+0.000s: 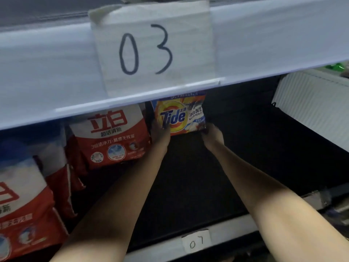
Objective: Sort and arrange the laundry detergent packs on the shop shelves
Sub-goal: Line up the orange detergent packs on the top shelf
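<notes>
Tide pack: one orange and yellow Tide pack [180,116], upright at the far back of the dark shelf [188,186], its top hidden behind the upper shelf edge [56,63].
Red and white packs: three can be counted at the left of the same shelf; one far red and white pack [111,137] stands just left of the Tide pack, a near red and white pack [24,205] sits at the left edge, and a third pack [58,167] is partly hidden between them.
Left hand: the left hand [160,132] grasps the left side of the Tide pack, fingers curled onto its front.
Right hand: the right hand [212,135] grips the pack's lower right corner.
Labels: two paper labels; a large "03" label [151,48] on the upper shelf edge, a small "07" label [196,242] on the near rail below.
Surface: the dark shelf to the right of the Tide pack is bare black.
Surroundings: a white ribbed panel [311,106] stands at the far right.
</notes>
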